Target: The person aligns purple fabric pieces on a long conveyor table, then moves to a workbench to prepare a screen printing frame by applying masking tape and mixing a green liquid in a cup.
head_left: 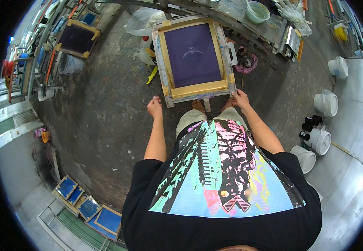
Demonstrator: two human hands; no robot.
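Note:
A screen-printing frame (194, 56) with a purple mesh and yellow taped border is held out in front of me above the dark floor. My right hand (240, 99) grips its near right corner. My left hand (155, 107) hangs loosely closed just left of the near left corner, close to the frame but apart from it. A faint curved mark shows in the middle of the mesh. My black shirt with a bright print fills the lower view.
Another purple frame (77, 38) leans at the far left beside a bucket (69, 64). Several blue frames (87, 206) lean at the lower left. White tubs (326, 103) and black bottles (309, 124) stand at the right. A workbench with a green bowl (257, 11) runs along the back.

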